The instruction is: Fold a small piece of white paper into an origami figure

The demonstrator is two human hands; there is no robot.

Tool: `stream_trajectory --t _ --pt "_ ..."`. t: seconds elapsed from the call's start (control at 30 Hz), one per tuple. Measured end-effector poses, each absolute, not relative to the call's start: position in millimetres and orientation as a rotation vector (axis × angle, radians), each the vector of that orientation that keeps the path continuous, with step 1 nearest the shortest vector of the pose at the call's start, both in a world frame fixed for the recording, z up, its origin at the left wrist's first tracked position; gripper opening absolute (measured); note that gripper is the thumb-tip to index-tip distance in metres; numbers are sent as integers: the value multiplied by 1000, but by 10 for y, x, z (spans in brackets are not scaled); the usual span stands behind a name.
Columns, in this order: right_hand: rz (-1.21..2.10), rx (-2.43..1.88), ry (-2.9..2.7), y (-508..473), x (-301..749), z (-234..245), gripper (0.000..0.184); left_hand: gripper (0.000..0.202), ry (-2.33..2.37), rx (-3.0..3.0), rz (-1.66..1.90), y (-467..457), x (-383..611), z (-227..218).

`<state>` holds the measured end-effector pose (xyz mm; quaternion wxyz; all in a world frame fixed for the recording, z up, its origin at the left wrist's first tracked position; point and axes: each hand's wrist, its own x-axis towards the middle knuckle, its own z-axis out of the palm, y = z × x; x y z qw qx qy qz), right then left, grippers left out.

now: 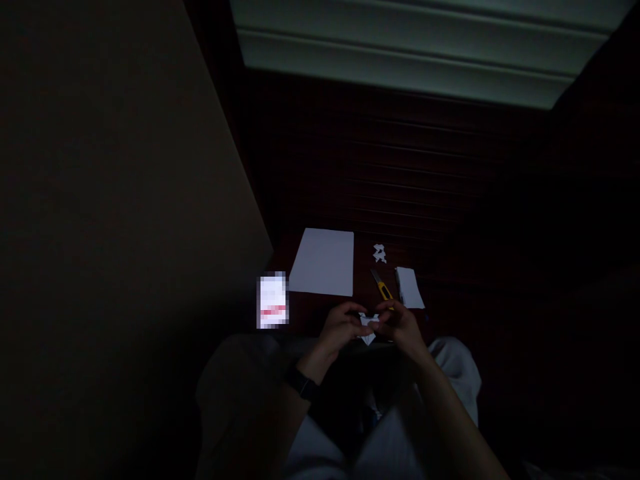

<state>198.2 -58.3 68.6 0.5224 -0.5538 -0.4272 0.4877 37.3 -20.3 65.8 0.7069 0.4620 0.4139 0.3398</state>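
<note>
A small piece of folded white paper (369,339) is between my two hands, its pointed end facing my body. My left hand (344,325) pinches its left side with thumb and fingers. On the other side, my right hand (400,325) grips it near the upper right, fingertips close to those of the left. Just beyond the right fingers lies a yellow box cutter (383,289) with its blade pointing away from me. Fingers cover part of the paper, and dim light blurs its folds.
A large white sheet (324,262) lies on the dark table (364,283). Small folded paper pieces (380,253) sit at the back. To the right is a stack of white paper (410,288). A bright pixelated rectangle (273,300) glows at left, beside a wall (150,167).
</note>
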Motion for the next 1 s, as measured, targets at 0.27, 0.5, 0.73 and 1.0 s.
stream_trajectory --t 0.27,0.5,0.73,1.0 --pt "1112 -1342 -866 -562 1994 612 37 58 891 1161 825 -275 426 580" --pt "1143 -1265 -844 -591 2017 625 43 59 801 972 750 -315 414 577" --pt "1323 -1227 -954 -634 2066 596 45 56 779 1112 750 -298 394 505" --pt "1209 -1298 -776 -599 2002 506 42 50 844 1227 784 -286 433 424"
